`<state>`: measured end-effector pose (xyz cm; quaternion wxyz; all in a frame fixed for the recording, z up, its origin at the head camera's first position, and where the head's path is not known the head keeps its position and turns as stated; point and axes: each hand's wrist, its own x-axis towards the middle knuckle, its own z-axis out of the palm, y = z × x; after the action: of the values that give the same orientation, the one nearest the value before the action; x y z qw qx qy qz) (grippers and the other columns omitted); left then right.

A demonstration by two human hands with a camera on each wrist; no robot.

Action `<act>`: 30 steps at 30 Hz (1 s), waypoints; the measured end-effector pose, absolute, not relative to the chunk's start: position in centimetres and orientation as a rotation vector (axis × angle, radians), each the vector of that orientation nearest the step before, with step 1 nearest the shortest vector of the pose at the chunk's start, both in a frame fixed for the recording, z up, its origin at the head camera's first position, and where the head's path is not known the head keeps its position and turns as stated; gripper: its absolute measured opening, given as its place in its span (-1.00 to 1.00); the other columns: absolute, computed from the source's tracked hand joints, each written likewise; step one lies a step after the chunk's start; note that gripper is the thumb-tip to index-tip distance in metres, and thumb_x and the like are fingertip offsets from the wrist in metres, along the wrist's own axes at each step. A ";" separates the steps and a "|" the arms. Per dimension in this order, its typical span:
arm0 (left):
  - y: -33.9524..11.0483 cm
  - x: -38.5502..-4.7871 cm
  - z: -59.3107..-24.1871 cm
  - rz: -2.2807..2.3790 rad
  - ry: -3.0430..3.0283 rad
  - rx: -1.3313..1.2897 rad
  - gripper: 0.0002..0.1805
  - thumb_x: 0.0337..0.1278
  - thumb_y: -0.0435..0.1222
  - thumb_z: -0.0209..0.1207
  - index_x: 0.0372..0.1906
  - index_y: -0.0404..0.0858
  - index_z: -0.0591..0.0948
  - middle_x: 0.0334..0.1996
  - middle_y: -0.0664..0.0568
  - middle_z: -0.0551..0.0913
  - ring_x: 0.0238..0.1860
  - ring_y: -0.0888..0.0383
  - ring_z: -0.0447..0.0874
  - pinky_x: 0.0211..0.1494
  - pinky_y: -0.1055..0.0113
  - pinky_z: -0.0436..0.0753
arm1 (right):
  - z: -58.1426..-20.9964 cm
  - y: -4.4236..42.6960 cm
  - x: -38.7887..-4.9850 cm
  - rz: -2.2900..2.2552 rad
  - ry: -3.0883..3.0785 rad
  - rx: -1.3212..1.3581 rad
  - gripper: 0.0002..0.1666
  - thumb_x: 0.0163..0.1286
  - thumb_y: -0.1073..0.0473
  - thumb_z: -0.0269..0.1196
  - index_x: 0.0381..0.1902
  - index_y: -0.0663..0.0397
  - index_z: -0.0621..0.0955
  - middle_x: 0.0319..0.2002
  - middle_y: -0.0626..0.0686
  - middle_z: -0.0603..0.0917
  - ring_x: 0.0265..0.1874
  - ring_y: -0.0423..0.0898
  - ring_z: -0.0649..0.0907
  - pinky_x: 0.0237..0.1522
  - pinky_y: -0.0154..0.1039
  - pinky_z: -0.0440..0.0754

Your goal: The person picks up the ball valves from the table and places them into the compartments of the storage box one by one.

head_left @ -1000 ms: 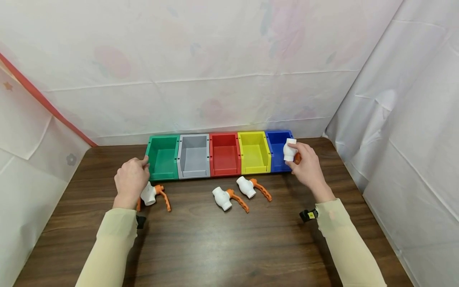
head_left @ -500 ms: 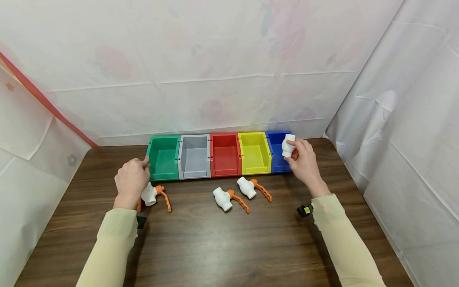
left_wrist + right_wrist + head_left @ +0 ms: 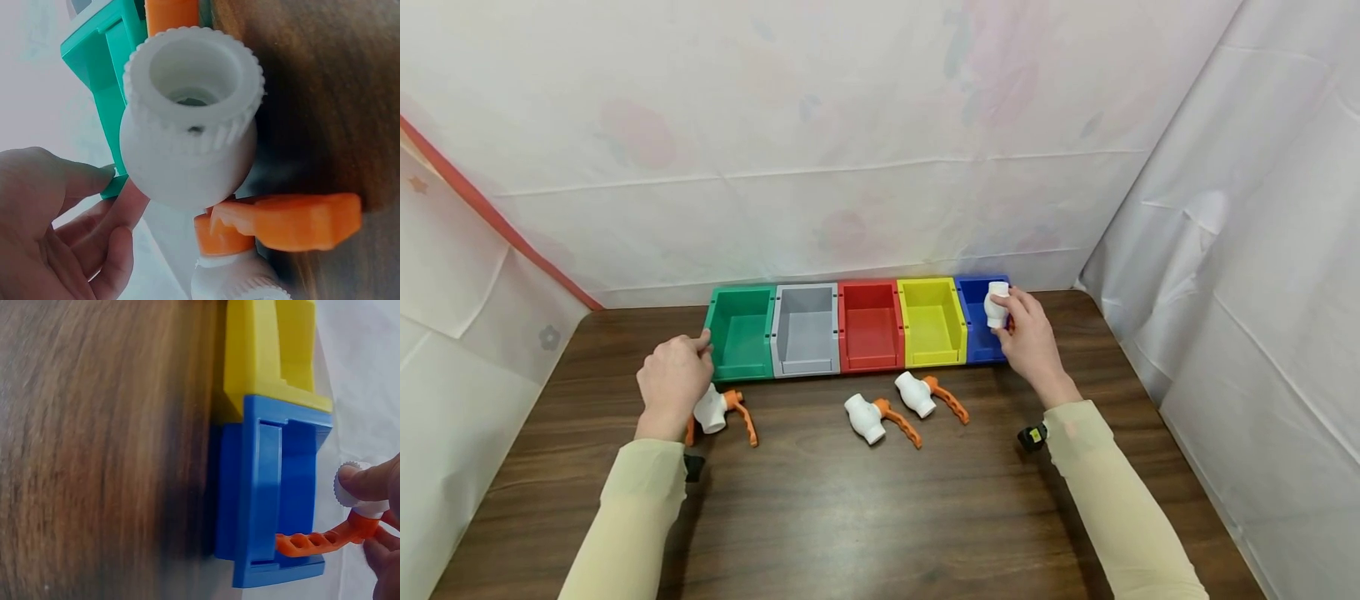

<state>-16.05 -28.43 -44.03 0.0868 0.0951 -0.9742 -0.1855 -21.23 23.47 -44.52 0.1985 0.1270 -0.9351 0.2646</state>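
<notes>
Over the blue bin (image 3: 979,342), my right hand (image 3: 1032,342) grips a white ball valve (image 3: 996,306). Its orange handle (image 3: 319,542) points into the bin in the right wrist view. My left hand (image 3: 673,379) pinches the outer edge of the green bin (image 3: 741,342) between thumb and fingers. Close below that hand, a white ball valve (image 3: 187,144) with an orange handle lies on the table, and part of a second valve (image 3: 234,275) shows beside it. Two more ball valves, one nearer (image 3: 865,418) and one farther (image 3: 916,394), lie in front of the red and yellow bins.
Between the green and blue bins stand a grey bin (image 3: 807,362), a red bin (image 3: 871,333) and a yellow bin (image 3: 932,329), all joined in a row. They stand toward the back of the brown wooden table (image 3: 850,517). White curtains (image 3: 880,167) hang behind and at the sides.
My right hand has moved a little left and farther back with the ball valve, over the blue bin. My left hand keeps its place on the green bin.
</notes>
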 end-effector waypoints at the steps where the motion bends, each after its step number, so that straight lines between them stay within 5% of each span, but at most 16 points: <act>1: -28.4 -16.0 -44.0 -0.555 -2.907 0.282 -0.60 0.38 -0.25 0.14 0.23 -0.29 0.60 0.03 -0.38 0.63 -0.62 -0.14 0.50 -0.69 0.13 0.42 | -44.6 23.4 -21.2 0.738 -2.629 0.343 -0.36 0.14 0.45 0.45 0.20 0.12 0.57 0.30 0.31 0.42 0.31 0.28 0.39 0.31 0.19 0.34; 22: -28.3 -16.0 -43.8 -0.559 -2.926 0.279 -0.59 0.40 -0.24 0.11 0.25 -0.31 0.57 0.03 -0.39 0.63 -0.68 -0.08 0.45 -0.68 0.13 0.40 | -46.0 23.0 -22.8 0.542 -2.756 0.409 -0.38 0.16 0.47 0.39 0.21 0.16 0.56 0.21 0.27 0.51 0.31 0.26 0.41 0.29 0.18 0.37; 30: -28.4 -15.9 -43.8 -0.554 -2.919 0.276 -0.60 0.40 -0.24 0.11 0.24 -0.29 0.58 -0.08 -0.40 0.67 -0.73 -0.07 0.39 -0.70 0.12 0.36 | -46.1 22.7 -23.7 0.447 -2.897 0.383 -0.35 0.27 0.42 0.31 0.33 0.07 0.51 0.34 0.31 0.41 0.37 0.26 0.33 0.35 0.17 0.28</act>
<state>-15.89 -28.40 -43.77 0.0786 0.0923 -0.9753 -0.1849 -23.67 22.72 -46.14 0.0928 0.1289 -0.9757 0.1507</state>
